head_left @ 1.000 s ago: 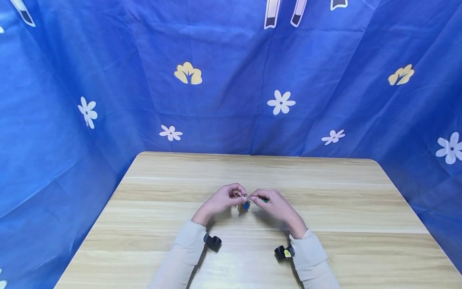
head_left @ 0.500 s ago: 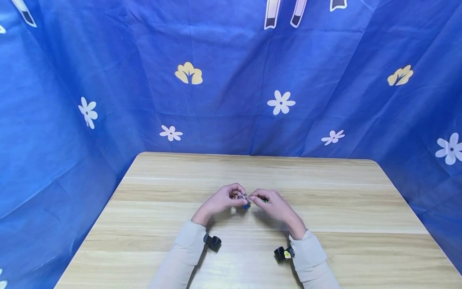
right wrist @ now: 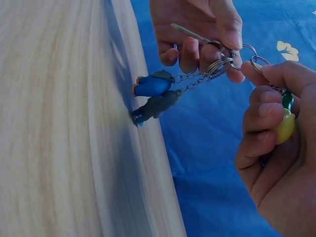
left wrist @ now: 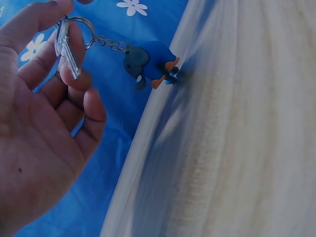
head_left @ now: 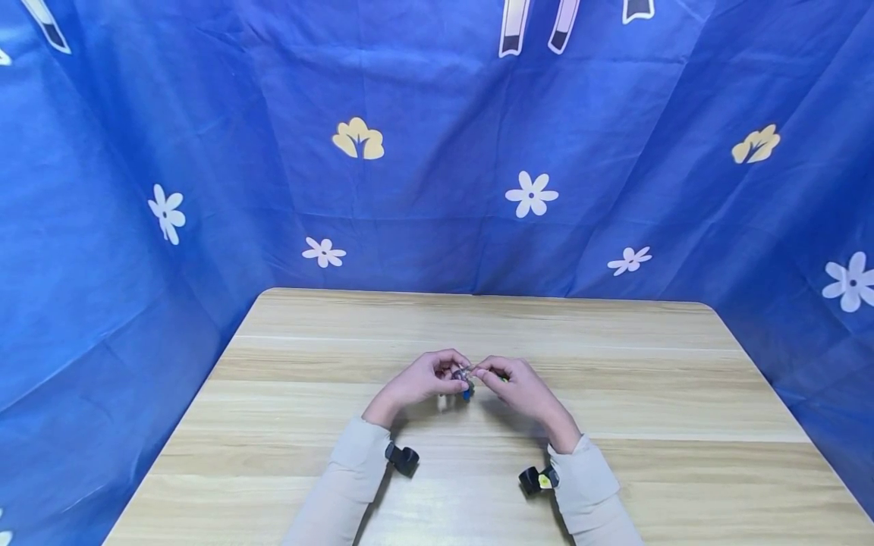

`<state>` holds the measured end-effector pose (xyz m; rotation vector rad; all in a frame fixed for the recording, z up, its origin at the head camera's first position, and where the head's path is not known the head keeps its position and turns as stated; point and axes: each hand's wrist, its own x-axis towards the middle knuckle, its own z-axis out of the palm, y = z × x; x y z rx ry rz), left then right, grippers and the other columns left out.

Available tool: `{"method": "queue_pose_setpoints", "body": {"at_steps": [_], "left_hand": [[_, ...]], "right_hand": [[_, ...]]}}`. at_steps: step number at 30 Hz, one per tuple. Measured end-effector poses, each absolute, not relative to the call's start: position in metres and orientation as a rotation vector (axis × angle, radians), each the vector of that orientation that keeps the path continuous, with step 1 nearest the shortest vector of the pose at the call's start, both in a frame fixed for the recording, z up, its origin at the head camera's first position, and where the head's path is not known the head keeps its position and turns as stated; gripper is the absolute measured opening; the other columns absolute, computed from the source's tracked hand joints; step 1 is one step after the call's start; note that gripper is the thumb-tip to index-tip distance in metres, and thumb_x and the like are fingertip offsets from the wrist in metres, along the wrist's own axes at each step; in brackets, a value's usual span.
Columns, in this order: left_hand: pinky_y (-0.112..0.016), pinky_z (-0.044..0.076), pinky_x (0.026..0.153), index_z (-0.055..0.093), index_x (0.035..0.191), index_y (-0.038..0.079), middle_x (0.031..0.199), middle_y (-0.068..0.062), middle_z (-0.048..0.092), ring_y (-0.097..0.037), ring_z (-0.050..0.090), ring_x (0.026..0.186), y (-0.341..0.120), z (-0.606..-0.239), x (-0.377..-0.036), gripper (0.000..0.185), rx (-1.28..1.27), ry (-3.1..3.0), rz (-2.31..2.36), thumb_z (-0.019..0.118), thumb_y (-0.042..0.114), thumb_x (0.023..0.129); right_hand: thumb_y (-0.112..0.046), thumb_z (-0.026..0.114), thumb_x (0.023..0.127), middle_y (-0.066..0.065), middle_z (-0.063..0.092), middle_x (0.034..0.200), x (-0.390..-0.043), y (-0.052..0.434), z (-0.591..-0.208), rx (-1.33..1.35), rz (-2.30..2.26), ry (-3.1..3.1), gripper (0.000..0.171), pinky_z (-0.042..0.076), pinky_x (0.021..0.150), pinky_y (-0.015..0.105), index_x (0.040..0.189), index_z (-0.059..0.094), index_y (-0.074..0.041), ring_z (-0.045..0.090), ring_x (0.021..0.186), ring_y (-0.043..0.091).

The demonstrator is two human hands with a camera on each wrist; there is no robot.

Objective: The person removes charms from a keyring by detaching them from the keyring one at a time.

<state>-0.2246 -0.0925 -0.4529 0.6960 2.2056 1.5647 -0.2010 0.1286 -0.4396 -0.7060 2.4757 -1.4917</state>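
Note:
Over the middle of the table, my left hand pinches a bunch of metal key rings between thumb and fingers. A silver key hangs across its fingers in the left wrist view. Two small figurine charms dangle on chains below: a blue one with orange edges and a dark grey one. My right hand pinches a separate-looking key ring, which meets the left hand's rings. From it a yellow charm with a green top hangs against the right palm. Fingertips partly hide where the rings join.
A light wood-grain table lies beneath both hands. Blue cloth with flower prints hangs behind and at both sides. A black wrist camera sits at the left cuff, another at the right cuff.
Both hands stay almost in place. The keys and charms under the left fingers have shifted and turned, with more of the metal showing between the hands.

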Motion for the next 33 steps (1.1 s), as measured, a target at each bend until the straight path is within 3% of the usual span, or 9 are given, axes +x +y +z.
{"method": "queue_pose_setpoints", "body": {"at_steps": [6, 12, 17, 20, 27, 33], "left_hand": [[-0.026, 0.047, 0.079, 0.066, 0.11, 0.009, 0.094, -0.003, 0.063, -0.012, 0.056, 0.084, -0.092, -0.454, -0.225, 0.027, 0.695, 2.274, 1.551, 0.073, 0.016, 0.085], [-0.037, 0.047, 0.094, 0.066, 0.108, 0.009, 0.111, -0.009, 0.063, -0.016, 0.058, 0.1, -0.092, -0.454, -0.223, 0.024, 0.736, 2.306, 1.57, 0.071, 0.016, 0.086], [-0.033, 0.052, 0.09, 0.06, 0.111, 0.003, 0.111, -0.016, 0.069, -0.025, 0.066, 0.099, -0.091, -0.455, -0.223, 0.024, 0.705, 2.16, 1.636, 0.065, 0.012, 0.09], [-0.03, 0.054, 0.087, 0.056, 0.112, -0.002, 0.105, -0.019, 0.07, -0.023, 0.068, 0.095, -0.09, -0.455, -0.223, 0.025, 0.715, 2.064, 1.682, 0.062, 0.009, 0.09], [-0.022, 0.05, 0.071, 0.054, 0.111, -0.004, 0.087, 0.003, 0.062, -0.008, 0.058, 0.075, -0.089, -0.453, -0.221, 0.025, 0.717, 2.064, 1.689, 0.06, 0.006, 0.089], [-0.023, 0.05, 0.071, 0.056, 0.119, -0.001, 0.1, -0.024, 0.062, -0.011, 0.057, 0.078, -0.09, -0.451, -0.221, 0.03, 0.693, 2.087, 1.688, 0.059, 0.002, 0.09]], "right_hand": [[-0.03, 0.054, 0.098, -0.001, 0.045, 0.06, -0.202, 0.13, -0.441, -0.655, -1.502, 2.487, 0.027, 0.037, 0.044, 0.022, 0.105, 0.07, -0.01, 0.04, 0.043, 0.006], [-0.022, 0.053, 0.099, -0.003, 0.042, 0.059, -0.204, 0.13, -0.441, -0.647, -1.517, 2.466, 0.025, 0.037, 0.044, 0.021, 0.107, 0.069, -0.005, 0.039, 0.044, 0.006], [-0.016, 0.052, 0.1, -0.002, 0.042, 0.057, -0.204, 0.129, -0.441, -0.639, -1.533, 2.454, 0.021, 0.036, 0.044, 0.021, 0.104, 0.068, -0.003, 0.039, 0.043, 0.007], [-0.017, 0.053, 0.099, -0.002, 0.042, 0.057, -0.203, 0.129, -0.44, -0.635, -1.552, 2.444, 0.02, 0.036, 0.043, 0.021, 0.104, 0.069, -0.005, 0.04, 0.043, 0.007], [-0.018, 0.054, 0.099, -0.003, 0.042, 0.057, -0.202, 0.128, -0.439, -0.658, -1.58, 2.421, 0.024, 0.036, 0.044, 0.021, 0.107, 0.068, 0.0, 0.04, 0.043, 0.007], [-0.011, 0.052, 0.099, -0.002, 0.041, 0.057, -0.193, 0.126, -0.42, -0.659, -1.556, 2.425, 0.023, 0.036, 0.045, 0.019, 0.106, 0.066, 0.006, 0.04, 0.044, 0.005]]}}
